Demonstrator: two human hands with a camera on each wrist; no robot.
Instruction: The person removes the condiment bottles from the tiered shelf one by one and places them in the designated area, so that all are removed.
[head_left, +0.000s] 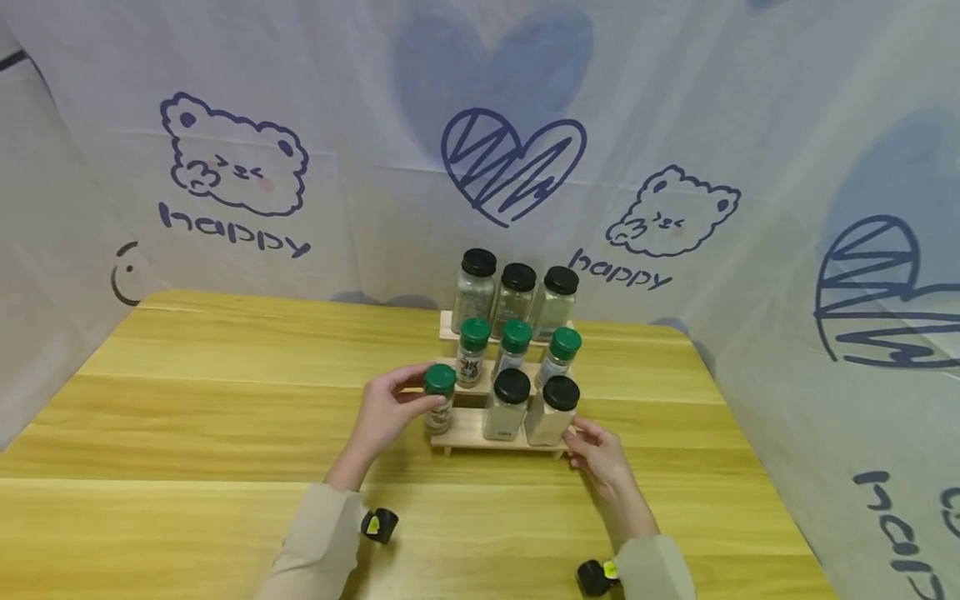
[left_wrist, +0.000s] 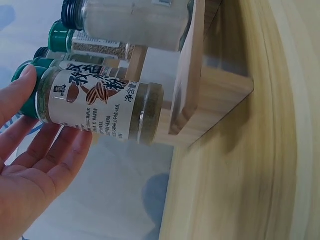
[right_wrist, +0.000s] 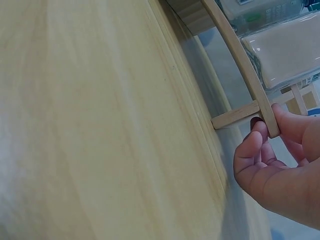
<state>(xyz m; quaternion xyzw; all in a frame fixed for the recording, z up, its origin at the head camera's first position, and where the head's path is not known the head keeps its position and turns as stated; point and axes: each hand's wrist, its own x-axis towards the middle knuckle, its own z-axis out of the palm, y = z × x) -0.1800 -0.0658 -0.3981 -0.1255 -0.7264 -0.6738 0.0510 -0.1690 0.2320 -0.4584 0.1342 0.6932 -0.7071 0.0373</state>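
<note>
My left hand (head_left: 386, 414) holds a green-lidded spice jar (head_left: 439, 412) between thumb and fingers, at the left end of the lowest step of a wooden spice rack (head_left: 465, 435). In the left wrist view, the thumb lies on the green lid (left_wrist: 27, 95) and the fingers pass behind the labelled jar (left_wrist: 95, 102). The jar's base is close beside the shelf end (left_wrist: 187, 100). At the opposite end, my right hand (head_left: 603, 460) pinches the lowest shelf's corner. The right wrist view shows thumb and curled fingers (right_wrist: 250, 155) about the shelf strip (right_wrist: 250, 80).
Two black-lidded jars (head_left: 506, 408) of pale powder stand on the lowest step. Behind them are three green-lidded jars (head_left: 471, 358), then three taller black-lidded jars (head_left: 474, 296) on top. The wooden table (head_left: 225, 400) meets a hanging white cloth (head_left: 360, 167) with drawings.
</note>
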